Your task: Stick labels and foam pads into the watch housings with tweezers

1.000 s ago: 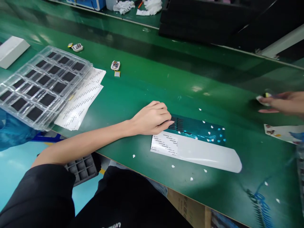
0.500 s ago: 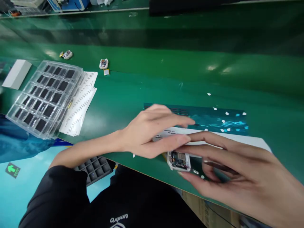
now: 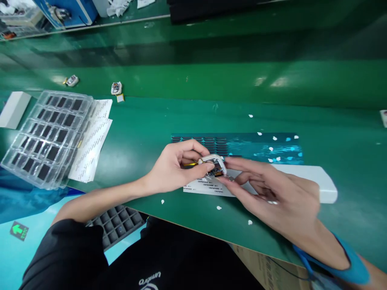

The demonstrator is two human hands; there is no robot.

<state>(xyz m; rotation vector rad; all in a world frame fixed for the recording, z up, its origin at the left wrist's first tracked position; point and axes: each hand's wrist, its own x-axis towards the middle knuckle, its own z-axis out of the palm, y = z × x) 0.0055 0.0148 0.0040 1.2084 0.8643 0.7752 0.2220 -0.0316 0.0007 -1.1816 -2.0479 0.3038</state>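
My left hand (image 3: pixel 181 167) is closed on a small white electronic device casing (image 3: pixel 223 166), thumb over its open side. A circuit board (image 3: pixel 216 167) shows inside, and a thin yellow-edged piece (image 3: pixel 190 164) sticks out at the left among my fingers. My right hand (image 3: pixel 272 189) holds the casing's right side between thumb and fingertips. A shiny metal piece (image 3: pixel 231 178) shows at its thumb; what this is I cannot make out. Below lie a printed white label sheet (image 3: pixel 208 187) and, behind it, a blue film strip (image 3: pixel 250 147) bearing dark strips and white dots.
Stacked clear trays (image 3: pixel 45 139) with dark pieces stand at left, beside label sheets (image 3: pixel 93 141) and a white box (image 3: pixel 14 109). Two similar devices (image 3: pixel 116 88) (image 3: pixel 72 80) lie farther back. A white flat block (image 3: pixel 328 185) is under my right wrist. A grey compartment tray (image 3: pixel 117 223) sits below the table edge.
The casing has moved up and left, away from the table's front edge, and is tilted. My left hand now grips it; before, only my right hand held it. The view has shifted slightly.
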